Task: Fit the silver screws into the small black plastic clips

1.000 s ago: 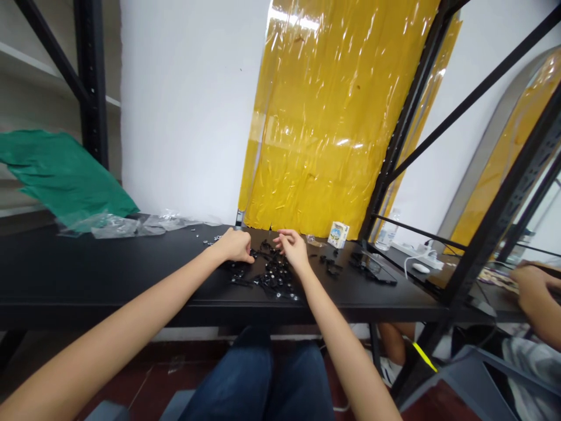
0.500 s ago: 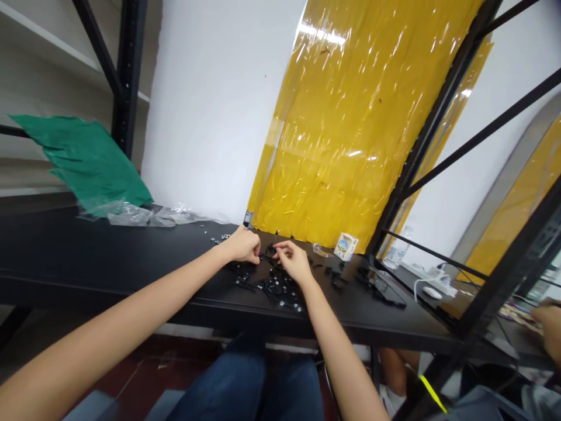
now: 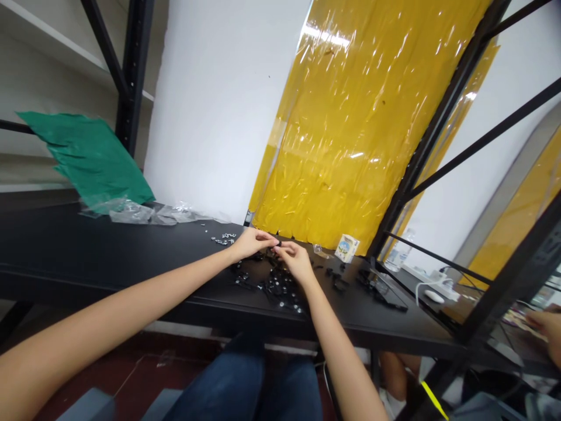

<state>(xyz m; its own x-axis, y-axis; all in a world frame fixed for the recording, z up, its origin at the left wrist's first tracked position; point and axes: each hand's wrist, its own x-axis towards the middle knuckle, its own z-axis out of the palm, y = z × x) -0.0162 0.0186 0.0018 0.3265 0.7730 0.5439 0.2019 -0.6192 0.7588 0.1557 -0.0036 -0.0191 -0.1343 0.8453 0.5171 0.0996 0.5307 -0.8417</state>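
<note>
My left hand (image 3: 252, 244) and my right hand (image 3: 295, 259) meet above a pile of small black parts (image 3: 272, 285) on the black table (image 3: 87, 257). The fingertips of both hands pinch together round a small black piece (image 3: 276, 245) held between them, just above the pile. Its shape is too small to make out. Tiny silver screws (image 3: 223, 238) lie on the table just left of my left hand.
Crumpled clear plastic (image 3: 149, 213) and a green sheet (image 3: 87, 158) lie at the left. A small white carton (image 3: 346, 248) and a dark flat device (image 3: 383, 289) sit to the right. Black rack posts (image 3: 438, 117) frame the table. Another person's hand (image 3: 546, 327) shows at the far right.
My hands have lifted off the pile and drawn together, fingertips now meeting on a small black piece. The view has tilted and shifted slightly.
</note>
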